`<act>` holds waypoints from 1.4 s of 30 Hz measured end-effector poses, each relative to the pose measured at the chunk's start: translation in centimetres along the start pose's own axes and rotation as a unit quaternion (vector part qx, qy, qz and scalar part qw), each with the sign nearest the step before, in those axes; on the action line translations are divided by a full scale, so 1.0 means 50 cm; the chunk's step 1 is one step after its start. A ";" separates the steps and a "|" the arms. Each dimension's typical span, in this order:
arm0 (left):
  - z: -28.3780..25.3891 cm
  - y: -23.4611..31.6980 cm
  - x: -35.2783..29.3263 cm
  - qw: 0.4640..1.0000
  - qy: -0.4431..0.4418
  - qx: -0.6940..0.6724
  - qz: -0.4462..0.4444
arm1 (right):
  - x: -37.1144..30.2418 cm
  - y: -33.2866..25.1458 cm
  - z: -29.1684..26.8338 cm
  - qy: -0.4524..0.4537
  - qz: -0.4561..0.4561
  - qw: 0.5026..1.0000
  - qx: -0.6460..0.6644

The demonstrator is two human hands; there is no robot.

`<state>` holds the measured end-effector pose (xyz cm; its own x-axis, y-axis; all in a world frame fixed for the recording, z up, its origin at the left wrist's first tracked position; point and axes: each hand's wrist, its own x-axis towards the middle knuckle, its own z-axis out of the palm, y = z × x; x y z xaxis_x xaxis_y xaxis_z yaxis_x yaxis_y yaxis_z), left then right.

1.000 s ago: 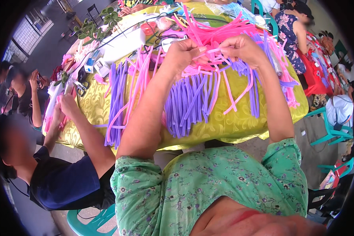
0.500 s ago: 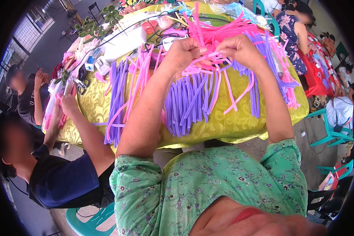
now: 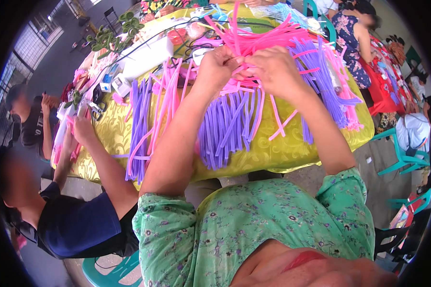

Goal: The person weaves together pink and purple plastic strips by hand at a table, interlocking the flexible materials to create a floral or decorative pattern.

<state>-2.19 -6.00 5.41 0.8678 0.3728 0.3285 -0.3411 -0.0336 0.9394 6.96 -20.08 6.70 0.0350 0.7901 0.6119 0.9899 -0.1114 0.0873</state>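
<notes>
Above the table, my left hand [image 3: 218, 71] and my right hand [image 3: 275, 71] meet with their fingers pinched. Between the fingertips is a pink pipe cleaner [image 3: 239, 70], bent and partly hidden by the fingers. Just beyond lies a thick heap of hot-pink pipe cleaners [image 3: 268, 39]. Beneath my wrists a row of purple pipe cleaners [image 3: 227, 126] is spread side by side, with a few light-pink ones [image 3: 278, 115] near its right end. Another purple bunch [image 3: 321, 81] lies to the right of my right hand.
A yellow patterned cloth [image 3: 117, 126] covers the table. At left are light-pink pipe cleaners [image 3: 165, 115], purple ones [image 3: 140, 105], a white block [image 3: 148, 57] and scissors [image 3: 98, 109]. A co-worker's hands [image 3: 79, 129] work at the left edge. Green chairs [image 3: 401, 153] stand at right.
My right hand has moved left and turned so its back shows, closing in on my left hand. The pink pipe cleaner between them is now more covered by fingers.
</notes>
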 end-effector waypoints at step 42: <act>-0.013 0.006 -0.006 0.991 0.027 -0.131 0.016 | 0.008 -0.019 -0.002 0.035 -0.116 0.992 0.045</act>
<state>-2.78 -5.53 5.55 0.8364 0.4254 0.3457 -0.4571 0.1931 0.8682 6.00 -19.71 6.93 -0.2015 0.7437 0.6374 0.9786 0.1250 0.1635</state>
